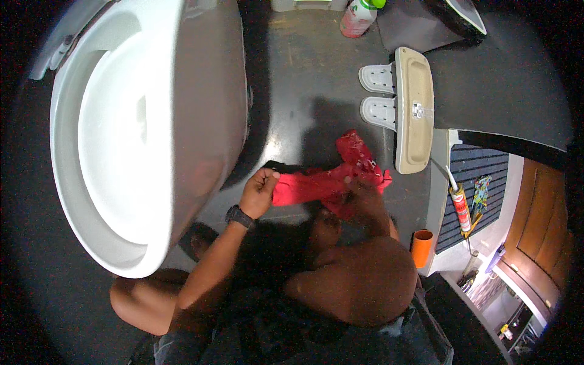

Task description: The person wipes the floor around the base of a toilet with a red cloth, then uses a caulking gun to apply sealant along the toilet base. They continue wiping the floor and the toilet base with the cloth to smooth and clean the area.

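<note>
A red cloth [307,187] is stretched between my hands above the dark floor. My left hand [260,188], with a dark watch at the wrist, pinches the cloth's left end between thumb and fingers. Towards its right end my right hand [365,198] is closed on the bunched part, in shadow, with its fingertips hard to make out. White smears mark the upper right part of the cloth. To the left of my hands stands a large white toilet bowl [164,182].
Ahead on the right lies a long beige lid-like piece [415,146] beside two white slotted pieces [378,112]. A sealant tube in a caulking gun [460,210] rests on a striped mat [456,237]. Nearby are an orange cylinder [421,246] and a pink-and-white bottle [358,21].
</note>
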The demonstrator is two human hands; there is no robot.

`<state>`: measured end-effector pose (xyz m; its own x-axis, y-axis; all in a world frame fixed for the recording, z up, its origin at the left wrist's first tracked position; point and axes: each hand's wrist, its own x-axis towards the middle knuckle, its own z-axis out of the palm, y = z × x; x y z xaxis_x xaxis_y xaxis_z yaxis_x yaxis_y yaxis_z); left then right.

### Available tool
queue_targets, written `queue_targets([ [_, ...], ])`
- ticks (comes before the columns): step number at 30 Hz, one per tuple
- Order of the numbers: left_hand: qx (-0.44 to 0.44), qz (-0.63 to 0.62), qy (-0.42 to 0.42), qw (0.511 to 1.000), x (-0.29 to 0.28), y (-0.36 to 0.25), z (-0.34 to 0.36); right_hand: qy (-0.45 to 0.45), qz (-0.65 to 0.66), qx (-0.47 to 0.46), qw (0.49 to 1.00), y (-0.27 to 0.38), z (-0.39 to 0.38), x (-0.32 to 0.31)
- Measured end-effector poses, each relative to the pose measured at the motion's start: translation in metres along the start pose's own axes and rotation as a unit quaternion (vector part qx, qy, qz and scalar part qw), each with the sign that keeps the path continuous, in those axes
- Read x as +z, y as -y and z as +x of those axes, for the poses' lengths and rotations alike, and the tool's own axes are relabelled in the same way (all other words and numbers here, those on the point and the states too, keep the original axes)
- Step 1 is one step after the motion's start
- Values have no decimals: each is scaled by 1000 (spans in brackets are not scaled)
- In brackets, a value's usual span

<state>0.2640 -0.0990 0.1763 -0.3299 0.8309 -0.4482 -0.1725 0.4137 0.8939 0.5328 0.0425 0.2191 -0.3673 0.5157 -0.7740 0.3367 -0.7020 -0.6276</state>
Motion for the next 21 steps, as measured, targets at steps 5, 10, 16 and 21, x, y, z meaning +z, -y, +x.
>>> queue_targets([
  [5, 67, 75, -5, 995, 10, -20, -2, 97, 201, -145, 964, -14, 21, -19],
  [10, 254, 358, -47, 897, 16, -53, 0, 119, 128, -159, 972, -24, 34, -12],
  [16, 58, 96, 64, 992, 27, -72, 1, -32, -355, -106, 928, 32, -46, -29],
  [21, 74, 100, 163, 979, 41, -85, 12, 2, -397, -238, 886, 89, -57, -19],
])
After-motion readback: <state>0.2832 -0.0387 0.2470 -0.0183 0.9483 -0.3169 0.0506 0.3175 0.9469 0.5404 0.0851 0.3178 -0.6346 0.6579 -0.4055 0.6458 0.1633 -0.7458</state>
